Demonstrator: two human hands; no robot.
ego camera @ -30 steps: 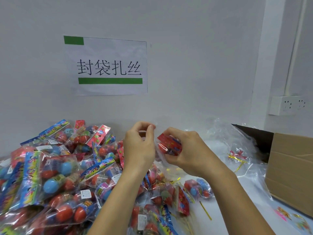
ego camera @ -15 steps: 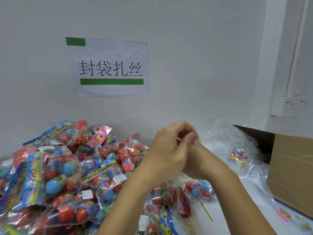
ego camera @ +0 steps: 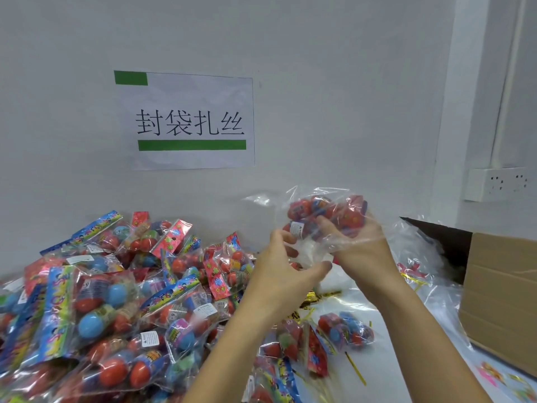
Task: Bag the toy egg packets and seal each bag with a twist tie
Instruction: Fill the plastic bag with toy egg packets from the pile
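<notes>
On white table (ego camera: 392,321), egg packets (ego camera: 122,301), right fingers (ego camera: 328,228) gripping clear bag (ego camera: 325,216), left fingers (ego camera: 313,271) loosely curled.

The right hand (ego camera: 353,242) has lifted the bagged packets (ego camera: 325,213); the left hand (ego camera: 286,269) has parted from it.

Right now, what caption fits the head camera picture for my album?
Right hand holds a clear bag of toy egg packets up while the left hand reaches in beside the packet pile.
</notes>
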